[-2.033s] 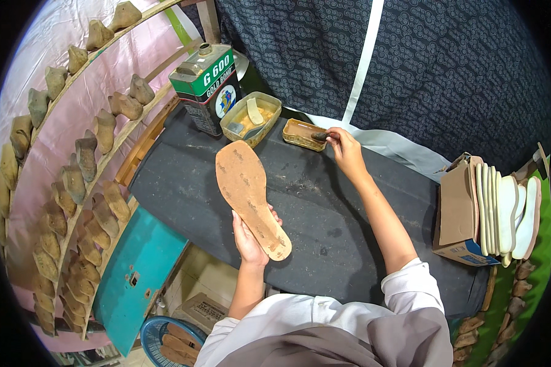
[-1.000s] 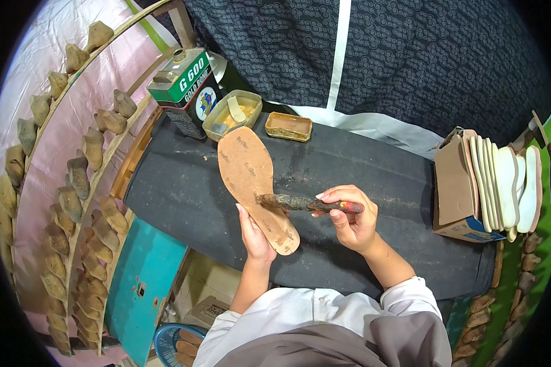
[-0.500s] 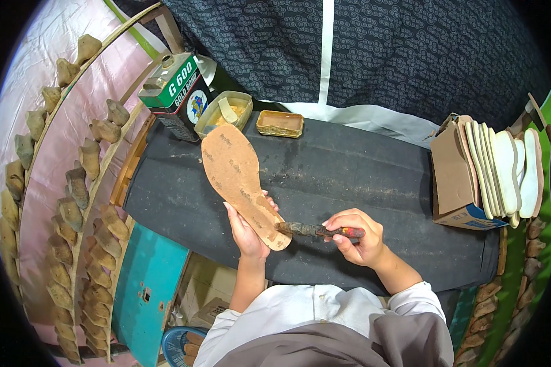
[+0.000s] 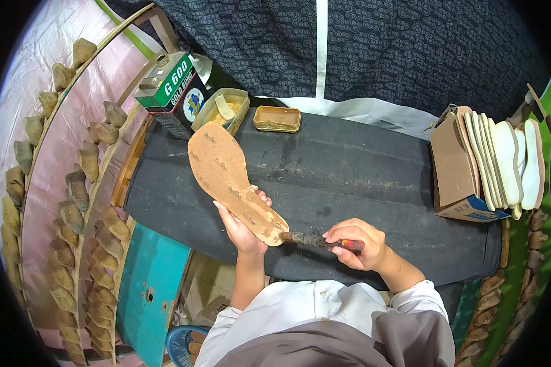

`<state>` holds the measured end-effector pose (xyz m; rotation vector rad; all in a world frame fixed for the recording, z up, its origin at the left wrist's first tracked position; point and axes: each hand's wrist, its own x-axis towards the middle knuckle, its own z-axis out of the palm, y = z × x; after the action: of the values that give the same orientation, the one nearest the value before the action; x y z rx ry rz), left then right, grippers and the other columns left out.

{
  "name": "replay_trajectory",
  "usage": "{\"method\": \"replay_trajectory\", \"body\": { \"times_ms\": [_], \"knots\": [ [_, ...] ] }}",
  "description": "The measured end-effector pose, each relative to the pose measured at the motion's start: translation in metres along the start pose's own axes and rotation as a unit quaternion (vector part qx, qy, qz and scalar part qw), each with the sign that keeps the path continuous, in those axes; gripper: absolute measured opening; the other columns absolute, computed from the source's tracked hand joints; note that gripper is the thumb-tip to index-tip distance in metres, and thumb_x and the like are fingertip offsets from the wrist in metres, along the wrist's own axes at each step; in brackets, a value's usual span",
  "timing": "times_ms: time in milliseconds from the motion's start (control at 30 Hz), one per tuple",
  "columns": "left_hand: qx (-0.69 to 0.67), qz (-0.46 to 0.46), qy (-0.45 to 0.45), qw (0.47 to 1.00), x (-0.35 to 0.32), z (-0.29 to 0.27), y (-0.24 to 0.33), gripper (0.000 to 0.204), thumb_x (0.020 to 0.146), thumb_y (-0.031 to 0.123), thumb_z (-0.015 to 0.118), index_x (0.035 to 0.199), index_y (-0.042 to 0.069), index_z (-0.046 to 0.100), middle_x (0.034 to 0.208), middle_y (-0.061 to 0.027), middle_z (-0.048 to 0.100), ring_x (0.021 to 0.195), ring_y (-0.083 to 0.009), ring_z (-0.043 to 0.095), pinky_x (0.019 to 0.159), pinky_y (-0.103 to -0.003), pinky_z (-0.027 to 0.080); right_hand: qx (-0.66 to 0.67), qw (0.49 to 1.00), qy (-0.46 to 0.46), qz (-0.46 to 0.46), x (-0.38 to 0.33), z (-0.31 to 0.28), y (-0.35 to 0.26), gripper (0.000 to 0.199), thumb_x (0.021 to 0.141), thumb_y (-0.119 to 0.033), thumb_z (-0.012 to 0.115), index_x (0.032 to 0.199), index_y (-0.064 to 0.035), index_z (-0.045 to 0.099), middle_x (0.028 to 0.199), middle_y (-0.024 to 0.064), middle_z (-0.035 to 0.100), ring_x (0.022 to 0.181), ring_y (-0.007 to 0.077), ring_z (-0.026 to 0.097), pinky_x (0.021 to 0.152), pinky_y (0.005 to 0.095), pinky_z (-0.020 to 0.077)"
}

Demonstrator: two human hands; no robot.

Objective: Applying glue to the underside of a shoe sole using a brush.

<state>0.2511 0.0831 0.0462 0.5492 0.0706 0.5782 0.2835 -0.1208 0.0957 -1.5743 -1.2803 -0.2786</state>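
A tan shoe insole [image 4: 221, 164] with dark printed marks is tilted up over the black work table, its wide end pointing away to the left. My left hand [image 4: 243, 232] grips it near the narrow heel end, thumb on the near edge and fingertips showing at the far edge. My right hand [image 4: 360, 243] is closed round the red-and-dark handle of a glue-crusted brush [image 4: 306, 238]. The brush's bristles touch the heel's right edge. A wet-looking, lighter patch covers the heel part of the insole.
A green-and-black metal can [image 4: 171, 92] stands at the back left. Beside it are a tub of yellowish paste [image 4: 242, 104] with a spatula and a shallow tray [image 4: 277, 119]. A cardboard box [image 4: 453, 165] of white insoles stands right. Wooden shoe lasts [image 4: 78, 189] line the left racks.
The insole has shifted slightly left and away in my left hand. The brush has moved from on the heel's surface to its right edge.
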Motion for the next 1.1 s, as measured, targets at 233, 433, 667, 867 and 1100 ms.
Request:
{"method": "replay_trajectory", "body": {
  "times_ms": [233, 433, 667, 867, 1100],
  "knots": [
    [-0.009, 0.016, -0.008, 1.0, -0.002, -0.002, -0.002, 0.059, 0.094, 0.051, 0.015, 0.119, 0.003, 0.039, 0.097, -0.0116, 0.047, 0.082, -0.021, 0.048, 0.073, -0.035, 0.042, 0.041, 0.999, -0.018, -0.023, -0.001, 0.002, 0.0, 0.026, 0.075, -0.005, 0.068, 0.097, -0.0004, 0.056, 0.089, 0.0123, 0.062, 0.076, 0.0244, 0.063, 0.064, 0.0309, 0.0523],
    [-0.008, 0.019, 0.007, 1.0, -0.003, -0.001, -0.004, 0.059, 0.094, 0.052, 0.015, 0.117, 0.003, 0.04, 0.098, -0.0112, 0.048, 0.082, -0.0212, 0.048, 0.072, -0.035, 0.042, 0.042, 0.998, -0.027, -0.025, 0.001, 0.0, 0.002, 0.026, 0.074, -0.007, 0.069, 0.097, -0.0008, 0.057, 0.088, 0.0117, 0.063, 0.077, 0.024, 0.064, 0.064, 0.031, 0.0523],
    [0.001, 0.021, 0.01, 1.0, -0.004, -0.003, -0.004, 0.059, 0.094, 0.051, 0.015, 0.117, 0.003, 0.04, 0.098, -0.0109, 0.048, 0.082, -0.0215, 0.048, 0.073, -0.036, 0.042, 0.005, 0.999, 0.044, -0.001, -0.002, -0.013, 0.004, 0.024, 0.075, -0.005, 0.068, 0.095, 0.0009, 0.057, 0.088, 0.0127, 0.063, 0.079, 0.0251, 0.064, 0.068, 0.0314, 0.0525],
    [0.003, 0.012, -0.002, 1.0, -0.005, 0.001, -0.007, 0.059, 0.094, 0.051, 0.014, 0.117, 0.003, 0.041, 0.098, -0.0108, 0.048, 0.083, -0.0215, 0.048, 0.073, -0.036, 0.042, 0.045, 0.998, -0.046, -0.026, 0.002, -0.008, 0.0, 0.029, 0.071, -0.006, 0.071, 0.095, 0.0001, 0.057, 0.088, 0.0116, 0.063, 0.076, 0.0238, 0.064, 0.064, 0.03, 0.0522],
    [0.041, 0.031, 0.003, 0.999, -0.008, 0.002, -0.008, 0.058, 0.095, 0.05, 0.018, 0.119, 0.003, 0.041, 0.098, -0.0118, 0.049, 0.082, -0.0219, 0.05, 0.071, -0.036, 0.044, -0.09, 0.994, 0.06, -0.012, 0.006, -0.009, 0.003, 0.03, 0.067, -0.006, 0.073, 0.094, -0.0014, 0.061, 0.094, 0.0117, 0.062, 0.079, 0.0251, 0.064, 0.066, 0.0301, 0.0533]
  ]
}}
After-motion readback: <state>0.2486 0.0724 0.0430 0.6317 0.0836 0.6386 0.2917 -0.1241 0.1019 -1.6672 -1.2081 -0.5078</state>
